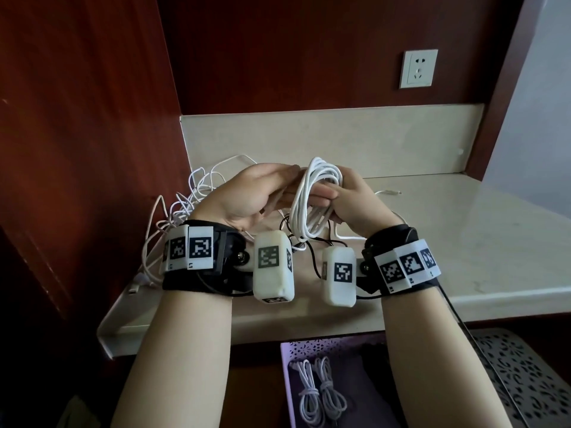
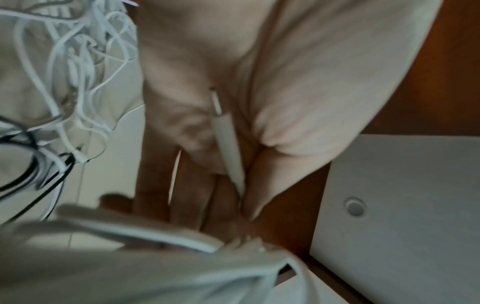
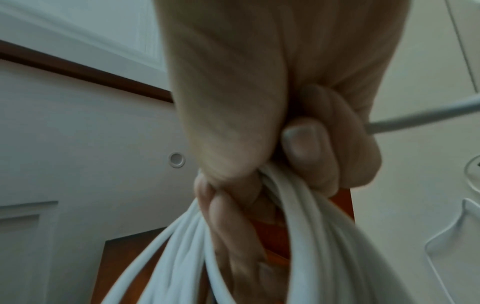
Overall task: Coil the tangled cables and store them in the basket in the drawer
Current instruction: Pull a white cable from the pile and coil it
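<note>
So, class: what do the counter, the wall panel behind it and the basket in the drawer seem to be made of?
Counter: pale stone or a stone look-alike, polished, showing soft reflections. Wall panel: reddish-brown wood or veneer with a slight sheen. Basket: lilac, with cut-out patterns, probably plastic or painted metal.

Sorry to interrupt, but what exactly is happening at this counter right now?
A person is coiling white cables. The right hand grips a looped white cable coil above the counter, while the left hand holds the cable's plug end against flat fingers. A tangle of cables waits at the counter's left. Below, two tied bundles already lie in the purple basket.
</note>
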